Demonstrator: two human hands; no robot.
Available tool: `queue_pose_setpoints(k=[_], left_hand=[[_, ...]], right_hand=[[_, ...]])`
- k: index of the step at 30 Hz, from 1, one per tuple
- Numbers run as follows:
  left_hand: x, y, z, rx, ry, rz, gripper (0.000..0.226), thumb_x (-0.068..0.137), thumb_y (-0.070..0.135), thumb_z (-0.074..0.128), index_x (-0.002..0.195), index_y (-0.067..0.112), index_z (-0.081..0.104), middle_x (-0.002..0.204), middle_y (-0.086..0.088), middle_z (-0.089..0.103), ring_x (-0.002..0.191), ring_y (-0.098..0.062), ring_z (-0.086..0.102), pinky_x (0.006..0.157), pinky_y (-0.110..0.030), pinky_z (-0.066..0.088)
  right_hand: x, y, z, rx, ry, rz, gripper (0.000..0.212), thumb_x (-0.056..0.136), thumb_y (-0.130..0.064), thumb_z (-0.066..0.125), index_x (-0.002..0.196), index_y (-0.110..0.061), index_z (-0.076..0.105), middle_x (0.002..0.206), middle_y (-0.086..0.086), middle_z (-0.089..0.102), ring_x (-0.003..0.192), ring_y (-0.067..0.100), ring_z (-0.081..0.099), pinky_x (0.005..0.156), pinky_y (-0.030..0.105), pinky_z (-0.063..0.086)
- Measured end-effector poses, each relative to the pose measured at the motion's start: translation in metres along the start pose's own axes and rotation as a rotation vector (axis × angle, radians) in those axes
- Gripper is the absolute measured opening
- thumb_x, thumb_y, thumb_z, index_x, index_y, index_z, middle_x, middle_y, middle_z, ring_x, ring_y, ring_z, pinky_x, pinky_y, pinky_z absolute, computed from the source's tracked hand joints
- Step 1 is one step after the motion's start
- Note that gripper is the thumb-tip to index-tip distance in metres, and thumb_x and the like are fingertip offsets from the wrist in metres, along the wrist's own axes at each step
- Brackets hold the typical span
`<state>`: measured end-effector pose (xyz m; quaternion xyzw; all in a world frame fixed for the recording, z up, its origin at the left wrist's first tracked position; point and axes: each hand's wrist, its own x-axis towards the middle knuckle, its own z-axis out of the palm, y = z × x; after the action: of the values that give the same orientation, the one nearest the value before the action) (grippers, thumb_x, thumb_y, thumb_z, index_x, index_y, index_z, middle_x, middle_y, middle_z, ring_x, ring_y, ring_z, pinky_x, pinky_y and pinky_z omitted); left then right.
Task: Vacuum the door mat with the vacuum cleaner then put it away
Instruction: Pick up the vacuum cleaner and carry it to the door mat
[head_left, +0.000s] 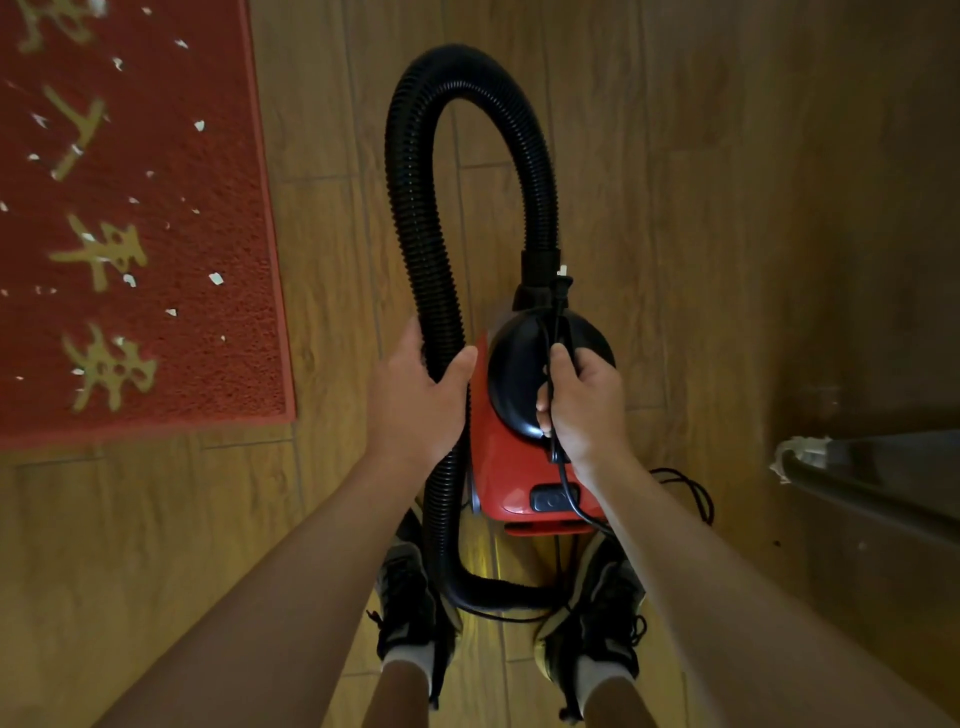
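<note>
Above the wood floor: we hold a red and black canister vacuum cleaner (511, 452) in the air over our feet, right of the mat.
Left hand: our left hand (415, 395) is wrapped around the black ribbed hose (415, 208), thumb on the right side of it and fingers curled behind, so the grip is closed on the hose.
Right hand: our right hand (584, 402) is closed over the top of the vacuum's black dome, where the handle must be, though we cannot see the handle itself; the black power cord (563, 478) is pinched under the same fingers.
Hose: it rises from our left hand, arches far over the vacuum and comes down into the black collar on the front of the body; the other end hangs down and curls between our shoes.
Plug: the cord's plug (561, 291) lies against the collar, just far of our right thumb.
Cord: the slack hangs under our right wrist and loops on the floor to the right.
Door mat: the red door mat (171, 260) with gold characters lies on the floor at the left, apart from the vacuum, and white paper scraps (215, 279) are scattered over it.
Shoes: our black sneakers (410, 597) stand near, below the vacuum.
Right edge: a dark metal bar (862, 467) juts in; we cannot tell what it belongs to.
</note>
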<state>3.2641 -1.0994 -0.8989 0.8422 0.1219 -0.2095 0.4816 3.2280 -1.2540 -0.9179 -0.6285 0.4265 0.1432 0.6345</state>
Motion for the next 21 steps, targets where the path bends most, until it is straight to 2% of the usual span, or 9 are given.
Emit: queue_pose_setpoints(k=[6, 12, 21], left_hand=[[-0.002, -0.008, 0.008, 0.024, 0.02, -0.025, 0.025, 0.098, 0.025, 0.064, 0.122, 0.032, 0.059, 0.099, 0.027, 0.065, 0.091, 0.017, 0.06, 0.073, 0.0, 0.042], [0.001, -0.016, 0.011, 0.032, 0.049, -0.039, 0.03, 0.098, 0.026, 0.065, 0.128, 0.025, 0.06, 0.104, 0.024, 0.066, 0.099, 0.01, 0.061, 0.076, 0.0, 0.043], [-0.001, -0.03, 0.004, 0.077, 0.071, -0.023, 0.037, 0.097, 0.018, 0.065, 0.134, 0.019, 0.055, 0.1, 0.028, 0.06, 0.093, 0.018, 0.057, 0.077, -0.001, 0.041]], right_hand=[[-0.001, 0.006, -0.002, -0.001, -0.027, -0.028, 0.029, 0.107, -0.02, 0.045, 0.087, -0.002, 0.054, 0.062, 0.015, 0.05, 0.039, 0.012, 0.043, 0.038, 0.023, 0.036], [-0.004, 0.018, -0.009, -0.045, -0.049, -0.034, 0.03, 0.107, -0.021, 0.044, 0.082, -0.006, 0.054, 0.059, 0.01, 0.053, 0.043, 0.01, 0.047, 0.042, 0.022, 0.04], [-0.012, 0.028, -0.01, -0.08, -0.041, -0.001, 0.03, 0.106, -0.019, 0.045, 0.092, 0.005, 0.056, 0.067, 0.013, 0.059, 0.051, 0.013, 0.057, 0.046, 0.023, 0.048]])
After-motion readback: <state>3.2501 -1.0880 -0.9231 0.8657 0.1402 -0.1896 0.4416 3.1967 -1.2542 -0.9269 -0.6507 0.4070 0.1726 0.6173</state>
